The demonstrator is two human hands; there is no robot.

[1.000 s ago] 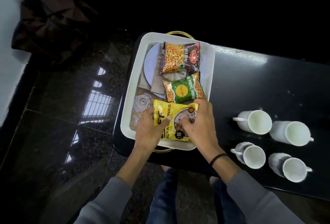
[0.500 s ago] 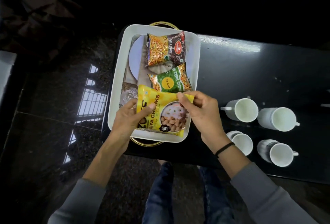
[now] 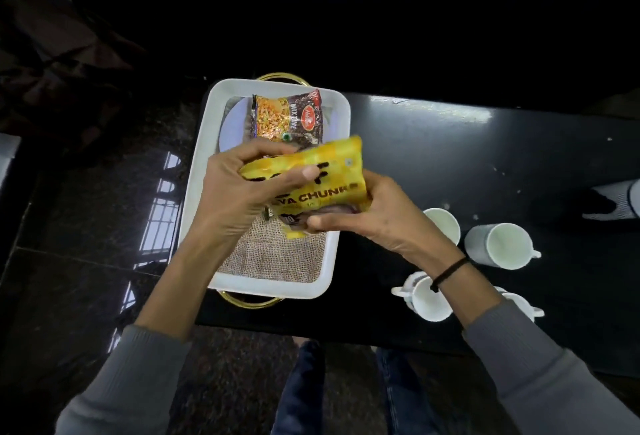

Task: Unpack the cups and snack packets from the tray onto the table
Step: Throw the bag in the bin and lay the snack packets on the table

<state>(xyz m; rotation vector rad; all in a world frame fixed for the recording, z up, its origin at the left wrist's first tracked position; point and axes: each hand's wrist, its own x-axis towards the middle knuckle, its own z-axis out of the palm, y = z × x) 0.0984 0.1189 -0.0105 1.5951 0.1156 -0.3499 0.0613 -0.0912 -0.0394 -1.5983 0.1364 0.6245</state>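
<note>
A yellow soya chunks packet (image 3: 329,175) is lifted above the white tray (image 3: 201,171), held by both hands. My left hand (image 3: 239,192) grips its left end and my right hand (image 3: 367,216) grips its lower right side. A brown and orange mixture packet (image 3: 287,119) lies at the far end of the tray. The green packet is hidden behind my hands. Several white cups stand on the black table to the right, among them one (image 3: 498,246) with its handle to the right and one (image 3: 426,299) near my right wrist.
The tray has gold handles (image 3: 252,299) and a burlap mat (image 3: 273,254) inside, and sits at the left end of the black table (image 3: 450,143). Dark glossy floor lies to the left. My legs show below the table's near edge.
Both hands have raised the yellow packet out of the tray and tilted it; it now hangs above the tray's middle, covering the green packet.
</note>
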